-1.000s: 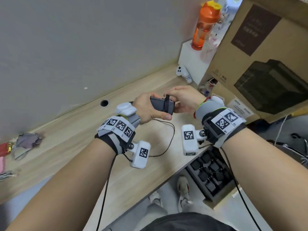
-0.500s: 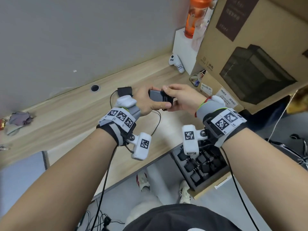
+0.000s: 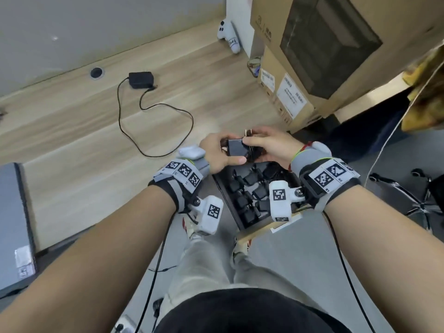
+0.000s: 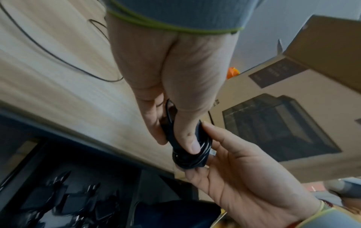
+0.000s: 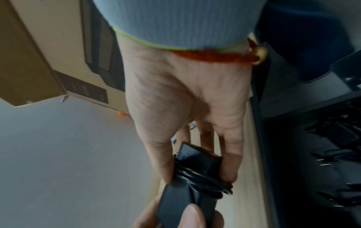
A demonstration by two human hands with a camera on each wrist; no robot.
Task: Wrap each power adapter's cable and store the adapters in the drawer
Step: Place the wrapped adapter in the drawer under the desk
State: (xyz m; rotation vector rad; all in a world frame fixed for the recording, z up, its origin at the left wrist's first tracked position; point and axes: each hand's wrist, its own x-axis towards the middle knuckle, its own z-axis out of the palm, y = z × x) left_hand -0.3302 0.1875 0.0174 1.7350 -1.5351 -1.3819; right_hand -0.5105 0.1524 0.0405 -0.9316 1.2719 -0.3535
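A black power adapter (image 3: 236, 150) with its cable wound round the body hangs at the desk's front edge, above the open drawer (image 3: 264, 227). My left hand (image 3: 230, 153) grips its near end, thumb on top. My right hand (image 3: 252, 150) pinches the wound cable end, with the plug prongs sticking up behind. In the left wrist view my thumb presses on the coiled cable (image 4: 195, 157). The right wrist view has the adapter (image 5: 195, 166) between my right thumb and fingers. Several black adapters (image 3: 249, 195) lie in the drawer. Another adapter (image 3: 141, 79) sits on the desk (image 3: 72, 145), cable loose.
Large cardboard boxes (image 3: 336, 56) stand at the desk's right end, with a white game controller (image 3: 228, 36) beside them. A cable hole (image 3: 96, 72) is near the wall. A grey flat case (image 3: 14, 224) lies at the left, and a chair base (image 3: 420, 195) at the right.
Both hands have carried the wrapped adapter from over the desk back to its front edge, above the open drawer. The view has tilted down, and the second adapter now shows.
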